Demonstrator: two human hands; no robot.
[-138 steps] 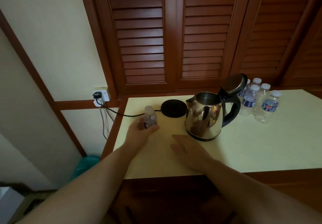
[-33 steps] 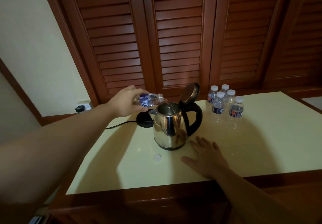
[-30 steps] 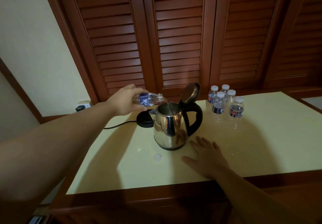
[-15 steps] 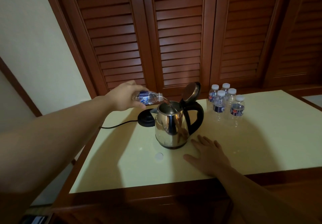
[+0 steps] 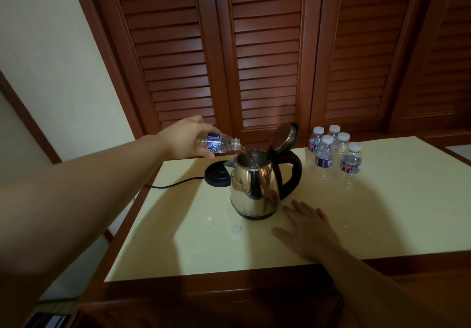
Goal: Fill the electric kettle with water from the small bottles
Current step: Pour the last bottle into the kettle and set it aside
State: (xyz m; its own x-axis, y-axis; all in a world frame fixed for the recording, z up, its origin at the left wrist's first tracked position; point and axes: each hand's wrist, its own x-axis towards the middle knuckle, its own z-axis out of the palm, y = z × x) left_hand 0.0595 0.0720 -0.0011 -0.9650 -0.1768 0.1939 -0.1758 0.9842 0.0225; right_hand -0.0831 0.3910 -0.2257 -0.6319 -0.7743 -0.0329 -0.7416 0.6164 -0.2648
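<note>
A steel electric kettle [image 5: 254,187] with a black handle stands mid-table, its lid [image 5: 283,136] flipped up. My left hand [image 5: 186,137] grips a small clear water bottle [image 5: 219,144] lying almost level, its mouth over the kettle's opening; a thin stream of water runs into it. My right hand [image 5: 305,228] rests flat on the table, fingers spread, just right of the kettle's foot, holding nothing. The bottle's white cap [image 5: 235,229] lies on the table in front of the kettle.
Several capped small bottles [image 5: 331,154] cluster at the back right of the cream table [image 5: 382,213]. The kettle's black base [image 5: 218,174] sits behind it to the left, its cord [image 5: 173,184] trailing off the left edge. Louvred wooden doors [image 5: 267,60] rise behind.
Since 4.6 s ago the bottle has been uncapped, lifted and tipped over the kettle. Over the last second the pouring pose holds; the view has shifted slightly.
</note>
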